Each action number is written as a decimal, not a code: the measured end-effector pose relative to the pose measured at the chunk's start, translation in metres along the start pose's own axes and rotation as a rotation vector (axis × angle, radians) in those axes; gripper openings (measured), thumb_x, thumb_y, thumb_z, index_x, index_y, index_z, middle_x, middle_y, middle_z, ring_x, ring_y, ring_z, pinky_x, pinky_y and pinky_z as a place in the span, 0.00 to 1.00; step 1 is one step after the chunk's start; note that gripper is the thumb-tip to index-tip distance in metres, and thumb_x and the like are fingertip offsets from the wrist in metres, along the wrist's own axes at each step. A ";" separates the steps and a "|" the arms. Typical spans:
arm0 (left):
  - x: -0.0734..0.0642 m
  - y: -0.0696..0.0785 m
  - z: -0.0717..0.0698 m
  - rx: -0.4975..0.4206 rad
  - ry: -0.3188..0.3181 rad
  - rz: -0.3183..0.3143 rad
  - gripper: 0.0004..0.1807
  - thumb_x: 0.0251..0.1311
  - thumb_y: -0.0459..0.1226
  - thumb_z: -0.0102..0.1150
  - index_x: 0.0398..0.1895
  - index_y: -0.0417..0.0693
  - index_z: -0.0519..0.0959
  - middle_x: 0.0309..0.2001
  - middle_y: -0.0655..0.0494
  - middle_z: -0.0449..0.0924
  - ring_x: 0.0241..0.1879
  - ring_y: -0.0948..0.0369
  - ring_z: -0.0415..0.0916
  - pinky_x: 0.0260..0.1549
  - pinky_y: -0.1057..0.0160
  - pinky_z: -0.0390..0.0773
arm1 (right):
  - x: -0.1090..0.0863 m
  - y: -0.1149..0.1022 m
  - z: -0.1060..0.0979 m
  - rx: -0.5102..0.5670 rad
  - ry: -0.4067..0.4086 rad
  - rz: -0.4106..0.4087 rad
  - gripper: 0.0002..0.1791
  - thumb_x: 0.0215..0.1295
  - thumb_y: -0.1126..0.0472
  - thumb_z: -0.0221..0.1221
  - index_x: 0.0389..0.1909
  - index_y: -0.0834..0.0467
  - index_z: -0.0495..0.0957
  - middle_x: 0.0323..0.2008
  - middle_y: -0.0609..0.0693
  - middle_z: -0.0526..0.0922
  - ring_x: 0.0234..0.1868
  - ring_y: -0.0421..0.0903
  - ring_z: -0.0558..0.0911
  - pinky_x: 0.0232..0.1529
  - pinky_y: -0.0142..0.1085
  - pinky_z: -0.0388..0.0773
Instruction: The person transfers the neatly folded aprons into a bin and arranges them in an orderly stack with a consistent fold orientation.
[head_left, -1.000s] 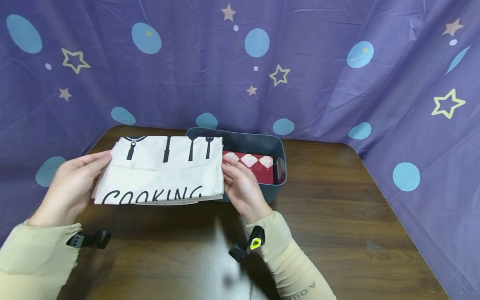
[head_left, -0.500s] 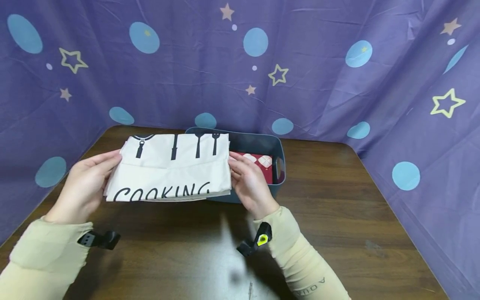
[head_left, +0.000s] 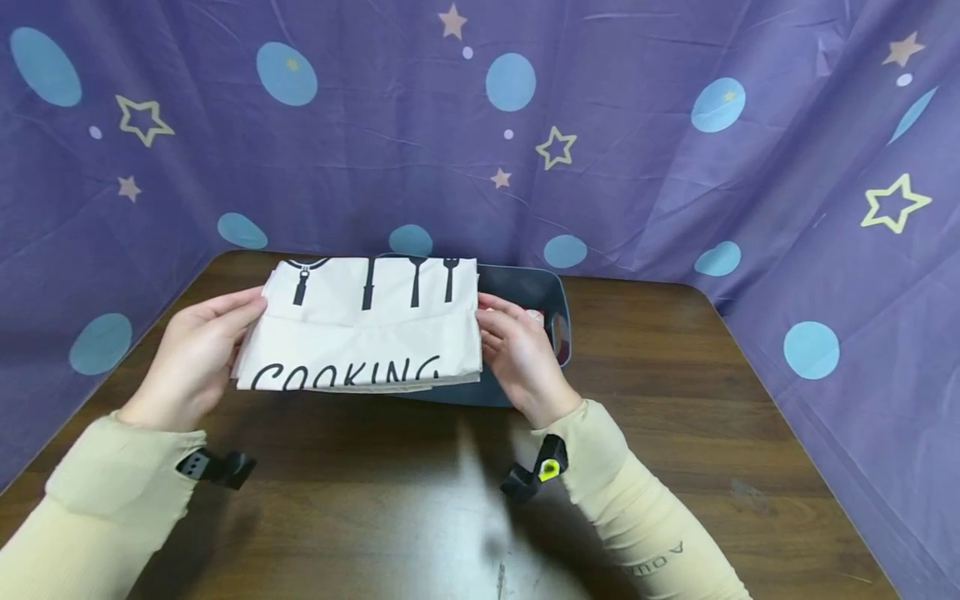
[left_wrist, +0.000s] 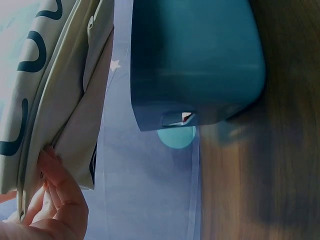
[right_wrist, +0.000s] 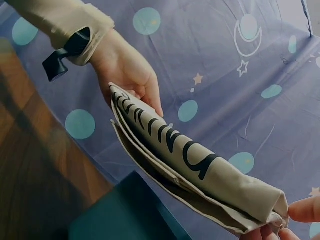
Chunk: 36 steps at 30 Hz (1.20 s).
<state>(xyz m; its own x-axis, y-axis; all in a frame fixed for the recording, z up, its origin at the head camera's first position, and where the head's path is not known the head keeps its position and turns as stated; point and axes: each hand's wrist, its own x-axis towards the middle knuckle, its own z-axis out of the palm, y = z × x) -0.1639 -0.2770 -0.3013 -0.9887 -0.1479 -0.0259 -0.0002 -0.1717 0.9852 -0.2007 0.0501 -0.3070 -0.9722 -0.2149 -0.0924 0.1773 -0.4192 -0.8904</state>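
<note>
A folded white cloth (head_left: 367, 333), printed with black utensils and the word COOKING, is held level between both hands in the head view. My left hand (head_left: 202, 354) pinches its left edge, thumb on top and fingers beneath. On the opposite edge, my right hand (head_left: 525, 358) grips the cloth the same way. Several fabric layers show along the side of the cloth (left_wrist: 65, 95) in the left wrist view. Behind and partly below it stands a dark blue-grey bin (head_left: 517, 287), mostly covered by the cloth. Only a sliver of its contents shows beside my right fingers.
The bin has a handle cutout (head_left: 561, 333) in its right end. It stands on a brown wooden table (head_left: 660, 433) towards the back. A purple curtain (head_left: 630, 167) with stars and blue ovals hangs around the table's far and side edges.
Both hands have carried the folded cloth to the right and slightly away, over more of the bin. The red and white patterned item inside the bin is now almost hidden.
</note>
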 end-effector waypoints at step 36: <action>0.034 0.012 0.058 0.287 -0.105 -0.051 0.31 0.72 0.42 0.53 0.73 0.36 0.62 0.43 0.68 0.79 0.34 0.71 0.79 0.31 0.70 0.82 | 0.008 -0.031 -0.042 -0.134 0.101 -0.002 0.24 0.71 0.68 0.49 0.67 0.65 0.63 0.34 0.47 0.78 0.26 0.38 0.77 0.33 0.27 0.77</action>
<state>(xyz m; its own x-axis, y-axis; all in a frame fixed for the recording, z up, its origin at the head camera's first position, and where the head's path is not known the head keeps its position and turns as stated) -0.2061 -0.2276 -0.2809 -0.9964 -0.0420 -0.0739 -0.0781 0.1081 0.9911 -0.2203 0.0986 -0.2984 -0.9841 -0.1219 -0.1288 0.1600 -0.2970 -0.9414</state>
